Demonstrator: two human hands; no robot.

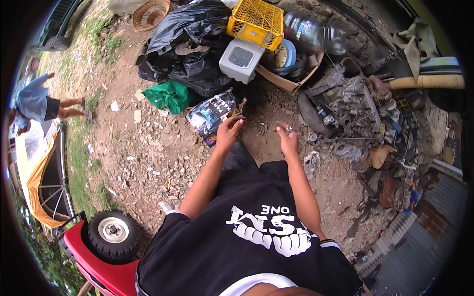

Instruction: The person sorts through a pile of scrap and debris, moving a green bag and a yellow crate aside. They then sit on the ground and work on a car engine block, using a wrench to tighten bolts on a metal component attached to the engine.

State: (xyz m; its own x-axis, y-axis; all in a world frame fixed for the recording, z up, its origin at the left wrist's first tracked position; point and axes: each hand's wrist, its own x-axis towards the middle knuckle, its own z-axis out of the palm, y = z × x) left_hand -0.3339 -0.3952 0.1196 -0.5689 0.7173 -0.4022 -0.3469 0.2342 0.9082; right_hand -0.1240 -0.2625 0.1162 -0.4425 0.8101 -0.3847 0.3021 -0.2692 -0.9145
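My left hand (228, 132) is closed at the brown crumpled scrap (234, 112), fingers pinched on it, beside a printed plastic bag (207, 114) on the dirt. My right hand (288, 138) is just to the right, fingers curled round a small silvery item too small to name. A green plastic bag (165, 96) lies behind the printed bag. A greasy metal engine part (345, 106) rests among other parts right of my right hand.
A pile holds black bags (182, 37), a yellow crate (254, 24), a grey box (241, 58) and large bottles (311, 32). A red vehicle (98, 269) stands lower left. A person (39, 98) walks at far left. Corrugated metal (410, 246) is lower right.
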